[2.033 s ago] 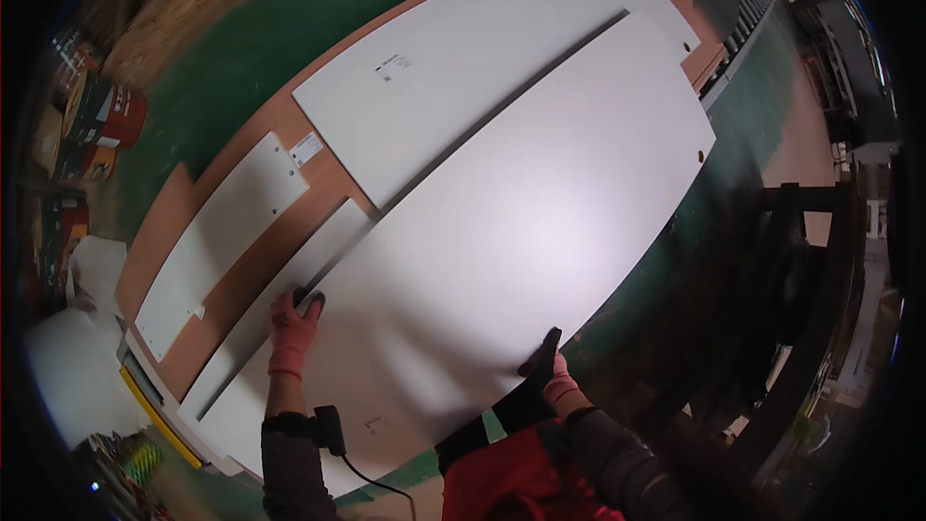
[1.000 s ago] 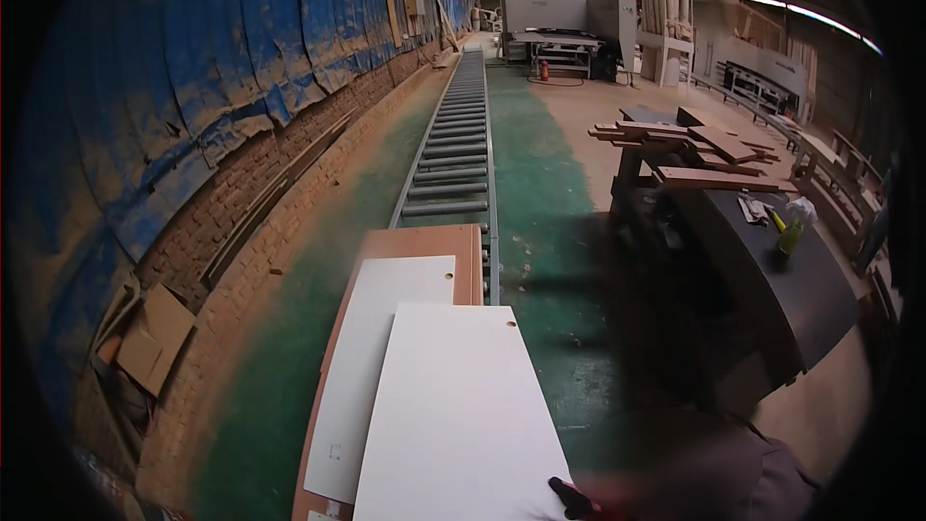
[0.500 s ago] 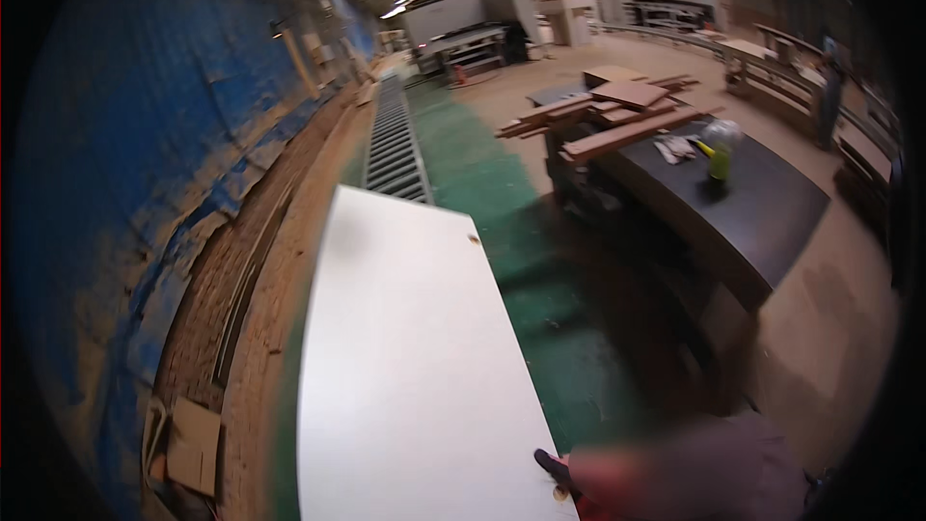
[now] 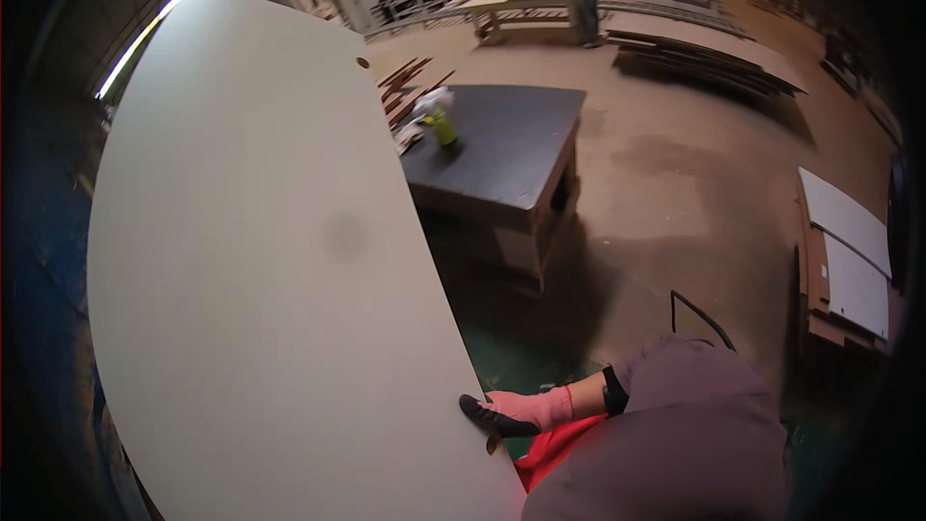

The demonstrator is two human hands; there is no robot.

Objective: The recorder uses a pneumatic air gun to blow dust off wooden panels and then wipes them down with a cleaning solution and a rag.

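Note:
A large white board [image 4: 270, 251] rises in front of me, reaching from the lower edge nearly to the top of the view. Two small dark-rimmed holes show near its right edge, one high up and one just below my glove. My right hand [image 4: 506, 413], in a pink glove with black finger coating, is closed on that right edge. A black thumb part lies on the white face, and the other fingers are hidden behind the edge. Out of view is my left hand.
Right of the board stands a dark-topped table [image 4: 502, 140] with a green bottle [image 4: 442, 127] and brown strips [image 4: 400, 87]. White panels [image 4: 854, 270] are stacked at far right. Farther back are a low pile of boards [image 4: 704, 48], a workbench [image 4: 526, 14] and a person [image 4: 585, 0].
The view has swung to the right. The white board has tilted up and now fills far more of the left side, with my right hand still on its edge.

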